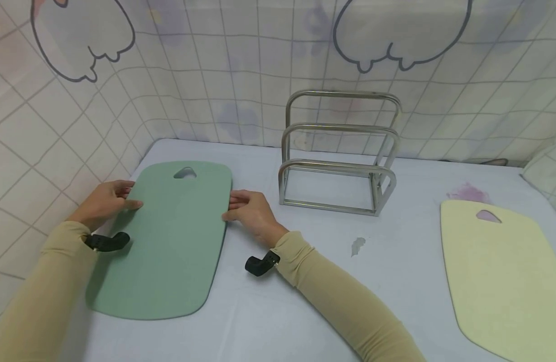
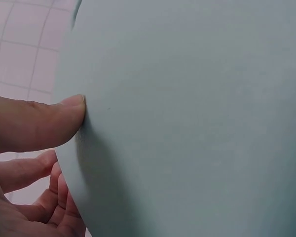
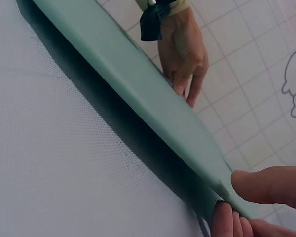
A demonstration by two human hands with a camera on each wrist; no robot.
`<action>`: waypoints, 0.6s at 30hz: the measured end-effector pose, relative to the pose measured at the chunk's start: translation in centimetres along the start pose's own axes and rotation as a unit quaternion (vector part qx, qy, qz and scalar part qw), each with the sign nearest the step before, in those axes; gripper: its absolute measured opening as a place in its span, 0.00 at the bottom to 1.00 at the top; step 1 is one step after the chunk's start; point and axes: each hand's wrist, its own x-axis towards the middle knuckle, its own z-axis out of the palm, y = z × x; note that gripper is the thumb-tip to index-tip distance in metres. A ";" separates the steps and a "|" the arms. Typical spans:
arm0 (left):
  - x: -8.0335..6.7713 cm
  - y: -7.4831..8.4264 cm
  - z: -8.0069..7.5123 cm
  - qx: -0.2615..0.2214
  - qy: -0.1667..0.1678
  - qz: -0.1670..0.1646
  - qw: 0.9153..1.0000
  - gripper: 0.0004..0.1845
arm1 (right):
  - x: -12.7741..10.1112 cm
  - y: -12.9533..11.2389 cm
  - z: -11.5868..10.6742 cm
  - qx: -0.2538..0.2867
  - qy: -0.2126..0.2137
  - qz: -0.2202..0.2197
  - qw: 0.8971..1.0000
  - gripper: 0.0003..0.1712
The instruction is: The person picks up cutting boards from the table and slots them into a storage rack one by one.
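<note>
The bench (image 1: 305, 281), covered in a pale cloth and backed by a tiled wall, carries three main things: a green cutting board (image 1: 173, 241) toward the left, a yellow cutting board (image 1: 499, 271) lying flat at the right and cut off by the frame edge, and a metal rack (image 1: 338, 166) with three hoops standing empty between and behind them. As far as progress can be judged, neither board is in the rack: the green one is only now being taken up by its long edges, and the yellow one lies untouched, well apart from both hands. The left hand (image 1: 106, 201) pinches the green board's left edge, thumb on top and fingers (image 2: 29, 170) curled beneath; the right hand (image 1: 250, 208) grips the opposite edge the same way, thumb above and fingertips (image 3: 227, 219) tucked under. In the right wrist view that edge seems raised slightly off the cloth, with shadow below it, though how far is hard to tell. Most of the left-hand fingers are hidden under the board, and a small grey mark (image 1: 358, 245) on the cloth is too indistinct to identify.
</note>
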 end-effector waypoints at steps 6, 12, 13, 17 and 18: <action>-0.2 0.0 0.0 -0.008 -0.005 -0.003 1.000 0.45 | -0.1 0.1 0.0 -0.002 0.005 -0.008 1.000 0.36; -0.6 0.4 0.1 -0.010 0.001 0.001 1.000 0.46 | 0.0 0.3 -0.1 0.006 0.012 -0.023 1.000 0.38; -0.6 0.3 0.2 -0.011 0.001 0.001 1.000 0.46 | 0.1 0.4 -0.1 0.007 0.012 -0.024 1.000 0.38; -0.7 0.0 0.4 -0.019 0.002 0.001 1.000 0.47 | 0.0 0.3 -0.2 0.008 0.012 -0.029 0.999 0.38; -0.7 -0.1 0.5 -0.022 0.002 0.001 1.000 0.48 | 0.0 0.3 -0.2 0.008 0.012 -0.030 0.999 0.38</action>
